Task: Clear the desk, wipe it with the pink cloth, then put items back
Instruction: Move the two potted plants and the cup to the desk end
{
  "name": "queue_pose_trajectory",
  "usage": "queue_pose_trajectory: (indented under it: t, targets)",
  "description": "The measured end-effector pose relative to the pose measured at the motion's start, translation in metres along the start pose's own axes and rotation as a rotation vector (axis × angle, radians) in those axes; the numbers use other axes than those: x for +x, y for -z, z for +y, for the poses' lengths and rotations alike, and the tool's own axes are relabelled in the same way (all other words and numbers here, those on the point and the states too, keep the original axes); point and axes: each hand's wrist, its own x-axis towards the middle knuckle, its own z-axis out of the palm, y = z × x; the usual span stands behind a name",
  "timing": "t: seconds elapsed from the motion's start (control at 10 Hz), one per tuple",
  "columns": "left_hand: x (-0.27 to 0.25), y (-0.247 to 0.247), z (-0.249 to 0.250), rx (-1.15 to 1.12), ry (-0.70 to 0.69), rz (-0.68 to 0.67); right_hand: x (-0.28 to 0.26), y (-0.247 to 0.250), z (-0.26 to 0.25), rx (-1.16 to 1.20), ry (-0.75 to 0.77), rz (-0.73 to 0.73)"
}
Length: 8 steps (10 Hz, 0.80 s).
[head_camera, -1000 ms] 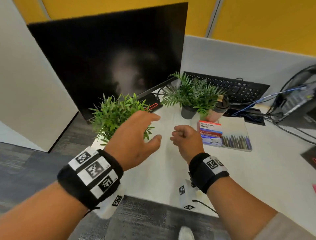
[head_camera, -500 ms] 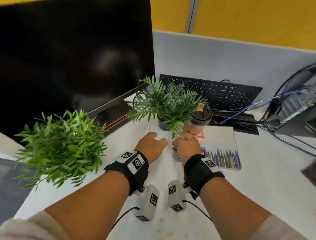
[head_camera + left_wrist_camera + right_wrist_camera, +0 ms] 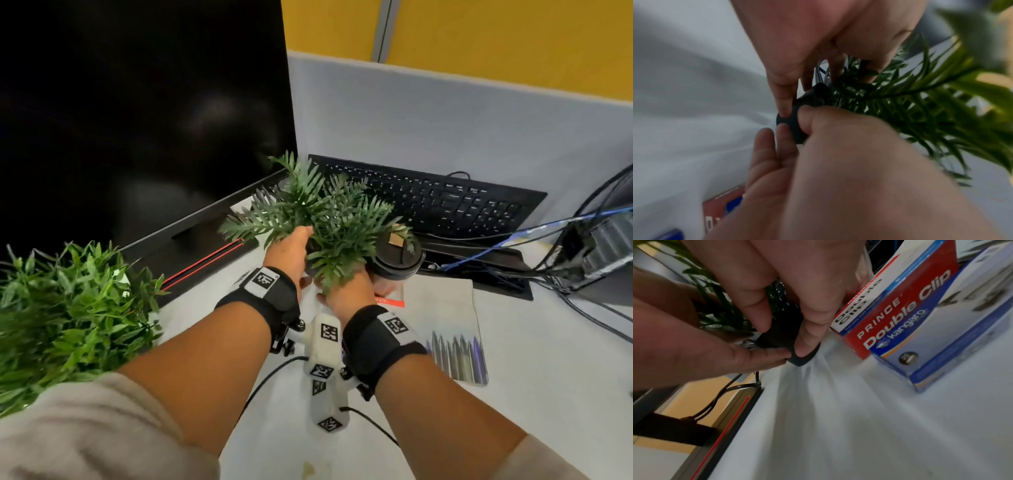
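A fern-like plant [image 3: 329, 219] in a small dark pot [image 3: 797, 116] stands on the white desk [image 3: 548, 377] in front of the keyboard. Both hands hold the pot. My left hand [image 3: 291, 253] grips it from the left, and its fingertips [image 3: 785, 107] press the pot wall. My right hand [image 3: 342, 294] grips it from the right, with thumb and fingers [image 3: 807, 345] curled round the pot [image 3: 781, 335]. In the head view the leaves hide the pot. No pink cloth shows in any view.
A bushy plant [image 3: 68, 315] sits at the desk's left edge. A black monitor [image 3: 137, 120] stands behind, a keyboard [image 3: 428, 202] by the partition. A lidded cup [image 3: 397, 253], clip boxes [image 3: 900, 305], notebook [image 3: 442, 308], pens [image 3: 459, 353] lie right; a computer [image 3: 599, 246] with cables stands far right.
Both hands have reached forward from the desk's front to the fern plant and taken hold of its pot. The head view has moved closer.
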Motion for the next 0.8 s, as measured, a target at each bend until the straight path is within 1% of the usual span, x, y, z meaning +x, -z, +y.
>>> queue_pose_trajectory:
  t: [0.1, 0.2, 0.3, 0.4, 0.5, 0.6, 0.7, 0.8]
  targets:
    - [-0.002, 0.000, 0.001, -0.126, 0.009, 0.041, 0.004, -0.006, 0.001, -0.103, 0.115, 0.007]
    - [-0.010, 0.011, -0.002, -0.180, 0.024, 0.087, 0.011, -0.010, 0.013, -0.254, 0.267, -0.054]
    - [-0.026, 0.031, -0.010, -0.204, 0.039, 0.104, -0.019, -0.008, -0.004, -0.258, 0.292, -0.118]
    - [-0.039, 0.056, -0.021, -0.207, 0.031, 0.129, -0.044, -0.013, -0.007, -0.255, 0.160, -0.209]
    - [-0.045, 0.080, -0.033, -0.186, 0.022, 0.220, -0.048, -0.025, -0.001, -0.248, 0.151, -0.301]
    - [-0.055, 0.099, -0.037, -0.187, 0.011, 0.300, -0.067, -0.047, -0.014, -0.162, 0.139, -0.418]
    - [-0.068, 0.110, -0.037, -0.186, 0.010, 0.322, -0.078, -0.065, -0.024, -0.099, 0.203, -0.429]
    - [-0.074, 0.118, -0.034, -0.175, -0.027, 0.309, -0.086, -0.076, -0.028, -0.193, 0.268, -0.432]
